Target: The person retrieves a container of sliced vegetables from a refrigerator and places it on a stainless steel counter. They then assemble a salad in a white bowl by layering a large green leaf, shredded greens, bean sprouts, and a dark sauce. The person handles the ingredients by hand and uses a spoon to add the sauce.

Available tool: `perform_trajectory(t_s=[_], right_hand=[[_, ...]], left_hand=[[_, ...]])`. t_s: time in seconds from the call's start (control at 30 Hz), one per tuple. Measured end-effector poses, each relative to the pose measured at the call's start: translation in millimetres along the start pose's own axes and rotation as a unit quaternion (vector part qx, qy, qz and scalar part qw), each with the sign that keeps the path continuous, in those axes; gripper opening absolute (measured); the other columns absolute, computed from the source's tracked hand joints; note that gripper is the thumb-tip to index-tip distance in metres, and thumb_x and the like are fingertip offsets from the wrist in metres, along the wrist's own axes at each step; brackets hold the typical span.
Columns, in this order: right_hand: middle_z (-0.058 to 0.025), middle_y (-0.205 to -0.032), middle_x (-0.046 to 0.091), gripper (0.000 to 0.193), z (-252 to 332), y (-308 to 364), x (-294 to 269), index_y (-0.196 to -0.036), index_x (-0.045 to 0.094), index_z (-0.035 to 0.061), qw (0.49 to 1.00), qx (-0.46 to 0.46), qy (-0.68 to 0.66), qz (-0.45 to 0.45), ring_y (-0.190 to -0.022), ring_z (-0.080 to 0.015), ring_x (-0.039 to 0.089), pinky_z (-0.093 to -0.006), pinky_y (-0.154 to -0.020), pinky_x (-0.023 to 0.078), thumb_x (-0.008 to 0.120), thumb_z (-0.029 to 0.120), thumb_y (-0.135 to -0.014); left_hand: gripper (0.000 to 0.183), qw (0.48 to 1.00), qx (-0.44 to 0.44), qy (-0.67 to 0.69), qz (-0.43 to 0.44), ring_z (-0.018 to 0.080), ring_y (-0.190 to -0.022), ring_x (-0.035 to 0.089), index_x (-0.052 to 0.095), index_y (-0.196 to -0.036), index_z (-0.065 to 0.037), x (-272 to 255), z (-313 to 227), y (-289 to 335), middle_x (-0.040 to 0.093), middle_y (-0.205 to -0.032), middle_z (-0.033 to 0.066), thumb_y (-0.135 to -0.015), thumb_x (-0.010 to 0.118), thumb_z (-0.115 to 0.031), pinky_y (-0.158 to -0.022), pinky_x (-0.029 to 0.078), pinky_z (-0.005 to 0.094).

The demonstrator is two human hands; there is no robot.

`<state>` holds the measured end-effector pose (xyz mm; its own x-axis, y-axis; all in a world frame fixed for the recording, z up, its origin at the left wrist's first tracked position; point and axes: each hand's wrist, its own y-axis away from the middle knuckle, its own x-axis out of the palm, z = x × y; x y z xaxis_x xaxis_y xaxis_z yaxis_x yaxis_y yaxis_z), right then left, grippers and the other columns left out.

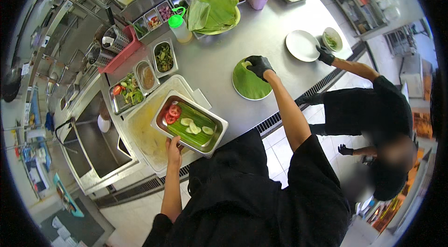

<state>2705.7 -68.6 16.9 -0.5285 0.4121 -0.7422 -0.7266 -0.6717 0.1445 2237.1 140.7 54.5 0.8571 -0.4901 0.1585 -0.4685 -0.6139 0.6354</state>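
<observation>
My bare left hand [174, 151] grips the near rim of a metal pan [217, 131], holding it tilted above a cutting board. Inside lie red tomato slices [173, 112], pale cucumber slices [192, 129] and long green pieces. In a black glove, my right hand [259, 67] is closed at the far edge of a round plate covered by a banana leaf [252, 83]. Pale green cucumber [245, 64] shows at its fingertips; how many slices it holds is hidden.
Containers of salad leaves [128, 92], brown sauce [147, 76] and herbs [164, 58] stand beyond the pan. Farther back are a green-capped bottle [178, 27] and stacked banana leaves [214, 16]. At right, a co-worker's gloved hand [325, 55] touches a white plate [302, 46].
</observation>
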Motion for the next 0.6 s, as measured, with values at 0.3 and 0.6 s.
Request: perform_trajectory(t_s=[0.3,0.6], right_hand=[[-0.0173,-0.113,0.064,0.036,-34,7,24,-0.121,0.064,0.0157,0.994,-0.016,-0.038,-0.105,-0.107,-0.0386,0.061,-0.0475,-0.091,0.05,0.068,0.027,-0.087],[-0.017,-0.107,0.068,0.039,-25,20,39,-0.113,0.067,0.013,0.982,0.14,0.01,-0.124,-0.1,-0.0373,0.064,-0.0466,-0.086,0.052,0.076,0.03,-0.08]], left_hand=[[0.04,0.988,-0.002,0.101,-0.114,0.0212,-0.105,0.06,0.055,-0.124,-0.01,77,12,45,0.061,-0.116,0.0051,-0.087,0.062,-0.021,-0.089,0.051,0.0433],[0.045,0.993,0.004,0.098,-0.066,0.0216,-0.105,0.061,0.054,-0.128,-0.008,106,0,22,0.061,-0.118,0.0067,-0.087,0.062,-0.023,-0.089,0.05,0.0413]])
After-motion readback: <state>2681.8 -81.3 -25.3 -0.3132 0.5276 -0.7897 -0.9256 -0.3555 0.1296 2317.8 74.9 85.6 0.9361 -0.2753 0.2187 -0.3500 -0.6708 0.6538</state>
